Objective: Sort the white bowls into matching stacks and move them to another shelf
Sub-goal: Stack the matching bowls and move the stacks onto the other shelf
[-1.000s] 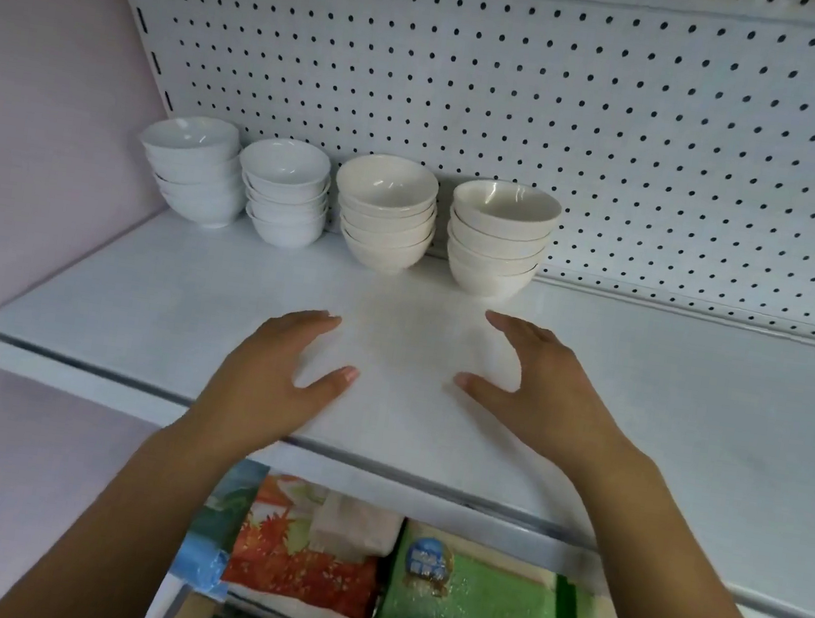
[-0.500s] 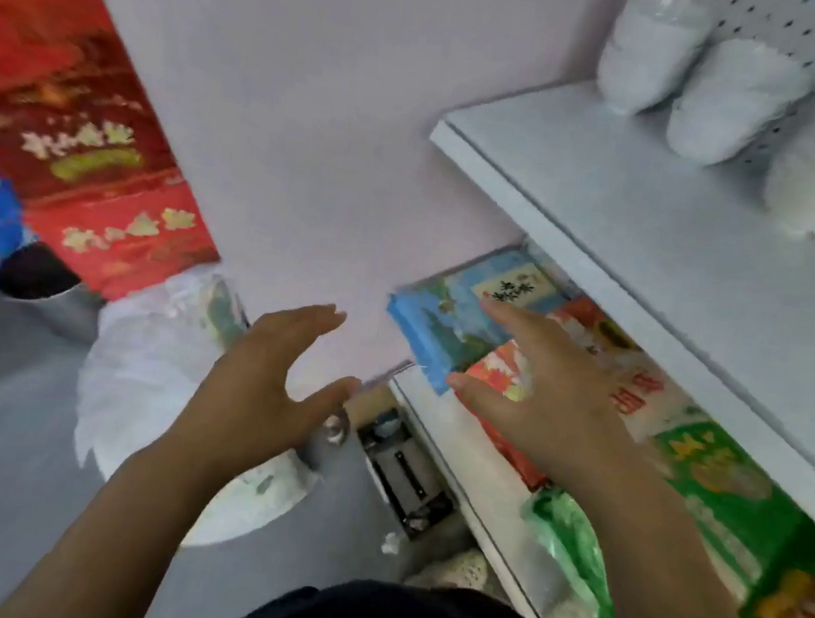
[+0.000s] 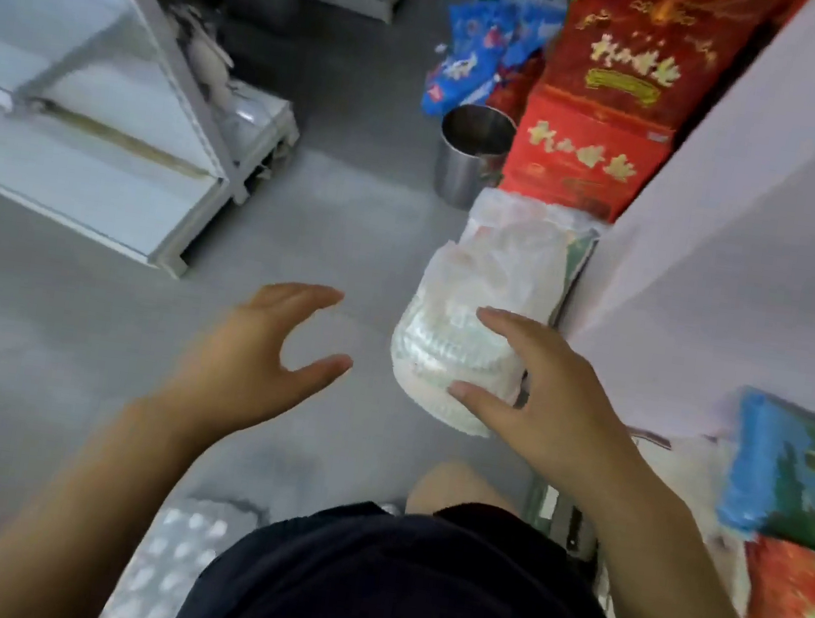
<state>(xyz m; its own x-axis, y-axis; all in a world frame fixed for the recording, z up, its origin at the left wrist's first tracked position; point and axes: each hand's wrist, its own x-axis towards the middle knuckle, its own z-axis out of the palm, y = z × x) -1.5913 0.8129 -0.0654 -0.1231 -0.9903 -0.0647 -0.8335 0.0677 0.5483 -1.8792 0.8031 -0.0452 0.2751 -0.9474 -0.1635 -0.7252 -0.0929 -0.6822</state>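
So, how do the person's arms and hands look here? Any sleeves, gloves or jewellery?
The left forearm and the right forearm are bare, with no sleeve in view. The left hand and the right hand wear no gloves; no ring, watch or bracelet shows. The only clothing visible is a dark garment on the body.

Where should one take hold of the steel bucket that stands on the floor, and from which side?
Grip the steel bucket by its rim, from above, on the side toward the bare floor at the picture's left. It stands upright, mouth open, and no handle shows. Red boxes crowd its other side, leaving little room there.
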